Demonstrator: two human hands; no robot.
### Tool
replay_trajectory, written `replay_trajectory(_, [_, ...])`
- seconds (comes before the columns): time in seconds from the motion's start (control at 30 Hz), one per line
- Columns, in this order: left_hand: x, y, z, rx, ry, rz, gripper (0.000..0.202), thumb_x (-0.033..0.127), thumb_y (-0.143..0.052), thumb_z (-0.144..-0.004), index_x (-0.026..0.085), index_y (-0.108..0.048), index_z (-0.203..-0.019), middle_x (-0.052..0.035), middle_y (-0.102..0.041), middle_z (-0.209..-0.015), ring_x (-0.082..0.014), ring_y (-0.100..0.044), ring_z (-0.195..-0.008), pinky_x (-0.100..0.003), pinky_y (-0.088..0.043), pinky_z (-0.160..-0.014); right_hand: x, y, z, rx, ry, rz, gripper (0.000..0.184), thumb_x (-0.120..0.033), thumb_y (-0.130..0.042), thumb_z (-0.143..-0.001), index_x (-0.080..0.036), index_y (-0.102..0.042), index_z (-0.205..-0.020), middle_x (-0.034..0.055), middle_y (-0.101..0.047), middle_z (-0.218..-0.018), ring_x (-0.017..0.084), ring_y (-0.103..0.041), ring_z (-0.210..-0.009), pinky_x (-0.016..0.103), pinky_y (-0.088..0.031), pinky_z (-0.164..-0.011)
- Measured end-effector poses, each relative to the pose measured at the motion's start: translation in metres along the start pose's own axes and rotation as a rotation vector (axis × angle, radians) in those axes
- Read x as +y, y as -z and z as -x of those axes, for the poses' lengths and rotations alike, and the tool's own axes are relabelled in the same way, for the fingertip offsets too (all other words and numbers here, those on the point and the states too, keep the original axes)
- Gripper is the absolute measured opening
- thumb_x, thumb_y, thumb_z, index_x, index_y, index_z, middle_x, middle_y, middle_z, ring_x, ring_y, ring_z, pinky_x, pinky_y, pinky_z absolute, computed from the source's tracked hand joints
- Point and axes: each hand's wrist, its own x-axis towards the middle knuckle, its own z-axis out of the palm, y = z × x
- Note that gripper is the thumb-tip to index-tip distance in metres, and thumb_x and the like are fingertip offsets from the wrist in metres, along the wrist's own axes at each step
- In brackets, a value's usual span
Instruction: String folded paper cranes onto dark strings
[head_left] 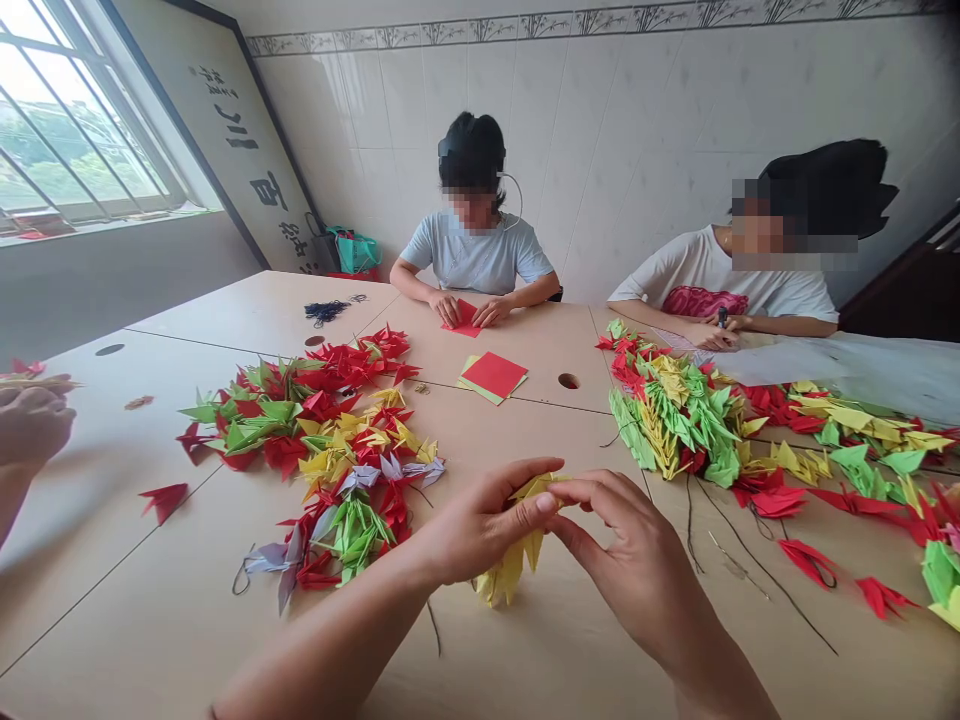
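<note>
**Yellow paper cranes pinched between two hands**

One bunch of yellow paper cranes [510, 560] hangs below the pinching fingertips of the left hand [487, 520] and right hand [630, 560], both forearms angled inward. Two heaps of mixed paper cranes [315, 440] and [690, 420] flank it on the pale tabletop [547, 345]. Beyond sit two people [476, 250] and [720, 290], before a white tiled wall [615, 130]; one window [75, 130] is at left.

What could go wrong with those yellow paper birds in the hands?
The yellow paper cranes, pinched between the left hand and the right hand, might crumple if squeezed too hard. The loose dark thread lying beside the right hand could also snag on the red paper cranes nearby and get tangled.
</note>
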Motion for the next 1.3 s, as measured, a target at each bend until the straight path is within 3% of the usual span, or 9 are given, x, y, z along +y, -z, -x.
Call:
replay_trajectory(0.1, [0.001, 0.002, 0.002, -0.027, -0.03, 0.018, 0.062, 0.05, -0.06, -0.087, 0.019, -0.048, -0.14, -0.0114, -0.058, -0.134, -0.0252, -0.052, -0.121, -0.034, -0.043, -0.1, 0.002, 0.0, 0.0, 0.016, -0.026, 0.014, 0.016, -0.037, -0.06, -0.092, -0.022, -0.065, -0.093, 0.0035, -0.067, -0.085, 0.02, -0.061, -0.08, 0.029, -0.048, -0.069])
replay_trajectory(0.33, [-0.002, 0.004, 0.002, -0.085, 0.008, 0.049, 0.075, 0.038, -0.071, -0.081, 0.023, -0.038, -0.146, -0.0086, -0.061, -0.119, -0.0179, -0.059, -0.094, -0.029, -0.049, -0.08, 0.001, 0.008, -0.002, -0.064, -0.138, -0.07, 0.014, -0.034, -0.055, -0.094, -0.024, -0.064, -0.089, 0.0023, -0.068, -0.087, 0.018, -0.061, -0.079, 0.027, -0.047, -0.066])
replay_trajectory(0.47, [0.0, 0.002, 0.003, -0.059, -0.035, -0.045, 0.063, 0.04, -0.063, -0.087, 0.021, -0.042, -0.143, -0.0088, -0.062, -0.116, -0.0185, -0.057, -0.097, -0.03, -0.048, -0.083, 0.003, 0.01, -0.002, -0.057, -0.193, -0.058, 0.017, -0.032, -0.052, -0.095, -0.023, -0.061, -0.083, 0.0008, -0.065, -0.077, 0.016, -0.057, -0.067, 0.026, -0.045, -0.06])
replay_trajectory(0.63, [0.004, -0.004, 0.002, 0.026, -0.115, -0.293, 0.047, 0.032, -0.052, -0.093, 0.018, -0.05, -0.138, -0.0113, -0.063, -0.121, -0.0203, -0.058, -0.104, -0.029, -0.048, -0.086, 0.002, 0.006, -0.001, -0.011, -0.246, 0.02, 0.011, -0.031, -0.055, -0.091, -0.025, -0.062, -0.097, -0.0004, -0.068, -0.079, 0.015, -0.051, -0.056, 0.026, -0.043, -0.053])
replay_trajectory(0.8, [0.002, -0.011, 0.003, 0.058, -0.196, -0.428, 0.043, 0.019, -0.048, -0.092, 0.015, -0.05, -0.135, -0.0124, -0.066, -0.114, -0.0181, -0.061, -0.094, -0.029, -0.048, -0.08, -0.002, 0.005, -0.002, -0.075, -0.289, -0.007, 0.021, -0.042, -0.056, -0.091, -0.025, -0.064, -0.081, -0.0014, -0.065, -0.069, 0.014, -0.047, -0.053, 0.026, -0.039, -0.05])
replay_trajectory(0.97, [0.002, -0.007, 0.002, 0.086, -0.131, -0.258, 0.029, 0.031, -0.055, -0.092, 0.019, -0.057, -0.119, -0.0084, -0.067, -0.108, -0.0176, -0.06, -0.092, -0.026, -0.048, -0.074, 0.002, 0.01, -0.002, -0.122, -0.449, -0.2, 0.027, -0.048, -0.06, -0.088, -0.023, -0.065, -0.078, -0.002, -0.063, -0.065, 0.015, -0.052, -0.057, 0.024, -0.041, -0.052])
replay_trajectory(1.07, [0.003, -0.001, -0.001, 0.033, -0.088, -0.031, 0.028, 0.038, -0.061, -0.089, 0.017, -0.064, -0.107, -0.0072, -0.067, -0.1, -0.0164, -0.06, -0.088, -0.026, -0.047, -0.076, 0.003, 0.013, -0.003, -0.144, -0.523, -0.344, 0.029, -0.05, -0.064, -0.084, -0.022, -0.066, -0.078, -0.0013, -0.064, -0.07, 0.016, -0.056, -0.063, 0.024, -0.044, -0.058])
replay_trajectory(1.17, [0.004, 0.003, -0.003, -0.022, -0.03, 0.173, 0.03, 0.041, -0.066, -0.086, 0.015, -0.067, -0.102, -0.0062, -0.067, -0.092, -0.0147, -0.06, -0.081, -0.025, -0.046, -0.073, 0.005, 0.013, -0.004, -0.167, -0.559, -0.476, 0.03, -0.05, -0.065, -0.083, -0.021, -0.066, -0.078, -0.0008, -0.064, -0.071, 0.016, -0.056, -0.066, 0.024, -0.045, -0.06])
replay_trajectory(1.3, [0.002, 0.003, -0.003, -0.023, -0.04, 0.232, 0.029, 0.038, -0.071, -0.082, 0.014, -0.067, -0.098, -0.0055, -0.065, -0.088, -0.013, -0.059, -0.078, -0.024, -0.045, -0.07, 0.008, 0.011, -0.004, -0.202, -0.557, -0.577, 0.025, -0.046, -0.071, -0.08, -0.021, -0.066, -0.077, -0.0016, -0.064, -0.07, 0.015, -0.057, -0.067, 0.023, -0.046, -0.061])
